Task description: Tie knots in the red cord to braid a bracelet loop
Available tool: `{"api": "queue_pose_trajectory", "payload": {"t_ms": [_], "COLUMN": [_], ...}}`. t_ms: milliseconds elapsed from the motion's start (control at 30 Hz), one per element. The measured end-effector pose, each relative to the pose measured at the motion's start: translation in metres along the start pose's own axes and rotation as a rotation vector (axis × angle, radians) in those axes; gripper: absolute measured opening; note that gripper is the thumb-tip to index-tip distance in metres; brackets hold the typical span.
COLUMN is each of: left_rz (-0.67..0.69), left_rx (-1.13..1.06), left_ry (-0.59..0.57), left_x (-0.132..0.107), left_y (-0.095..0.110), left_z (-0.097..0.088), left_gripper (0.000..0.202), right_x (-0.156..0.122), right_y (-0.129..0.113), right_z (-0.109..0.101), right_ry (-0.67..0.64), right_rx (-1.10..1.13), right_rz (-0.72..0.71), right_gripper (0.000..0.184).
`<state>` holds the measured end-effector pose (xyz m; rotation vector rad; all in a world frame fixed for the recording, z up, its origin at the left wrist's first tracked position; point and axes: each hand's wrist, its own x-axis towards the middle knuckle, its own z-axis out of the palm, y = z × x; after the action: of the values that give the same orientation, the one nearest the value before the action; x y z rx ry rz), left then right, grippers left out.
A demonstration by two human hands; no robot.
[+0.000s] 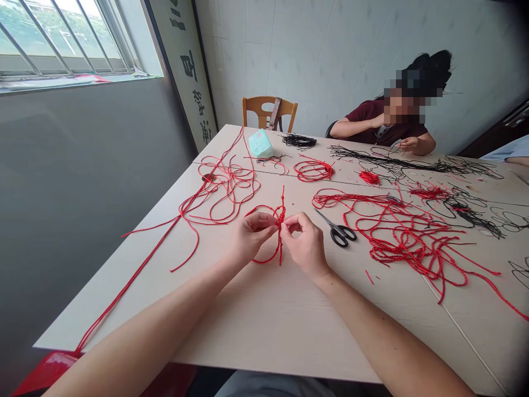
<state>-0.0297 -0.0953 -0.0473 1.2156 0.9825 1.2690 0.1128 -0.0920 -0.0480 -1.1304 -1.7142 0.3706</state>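
Both hands meet above the table around a knotted red cord (282, 212). My left hand (257, 231) pinches it from the left with thumb and fingers closed. From the other side my right hand (303, 240) pinches the same cord, its fingertips close to the left ones. A loop of the cord curves out below and behind the left hand, and short ends stick up and down between the hands. The fingertips partly hide the knot. Just right of my right hand lies a pair of black-handled scissors (341, 231), its blades pointing to the upper left.
Tangled red cords (413, 242) spread across the right side. Loose red strands (227, 190) run along the left edge. A coiled red cord (314, 170), a pale green tissue pack (260, 144) and black cords (397, 160) lie farther back. Another person (384, 118) sits across the table (264, 325).
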Motion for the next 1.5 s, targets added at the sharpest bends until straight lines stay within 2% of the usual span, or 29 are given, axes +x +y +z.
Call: {"api": "queue_pose_trajectory", "payload": {"t_ms": [267,567,733,833,933,1133,1233,1367,1500], "left_rz": [-0.018,-0.024,0.014,-0.047,-0.098,-0.126,-0.115,-0.127,-0.263], "left_rx": [-0.024,0.088,0.020,-0.098,-0.173,-0.152,-0.176,-0.270,-0.404], "left_ry": [0.020,0.007,-0.005,0.020,0.105,0.180,0.207,0.156,0.048], "left_x": [0.000,0.000,0.001,0.003,0.005,0.008,0.010,0.011,0.007], "left_y": [0.000,0.001,-0.004,-0.005,-0.004,-0.002,-0.002,-0.002,0.001], "left_z": [0.000,-0.003,-0.002,-0.002,-0.004,-0.006,-0.008,-0.011,-0.008], "left_gripper": [0.026,0.025,0.022,0.022,0.023,0.016,0.013,0.017,0.023], "right_x": [-0.001,0.000,0.002,0.004,0.003,0.002,0.006,0.010,0.010], "right_y": [-0.003,-0.001,0.004,0.007,0.007,-0.001,-0.002,0.005,0.010], "right_z": [-0.001,0.000,0.000,-0.002,-0.002,-0.004,-0.009,-0.012,-0.011], "right_ry": [0.009,-0.013,-0.187,-0.309,-0.377,-0.447,-0.439,-0.333,-0.232], "right_rx": [0.006,0.023,0.074,0.131,0.104,-0.069,-0.055,-0.004,0.058], "right_rz": [0.024,0.070,0.180,0.195,0.136,-0.016,0.015,0.087,0.117], "right_gripper": [0.003,0.004,0.008,0.011,0.010,0.011,0.011,0.009,0.012]}}
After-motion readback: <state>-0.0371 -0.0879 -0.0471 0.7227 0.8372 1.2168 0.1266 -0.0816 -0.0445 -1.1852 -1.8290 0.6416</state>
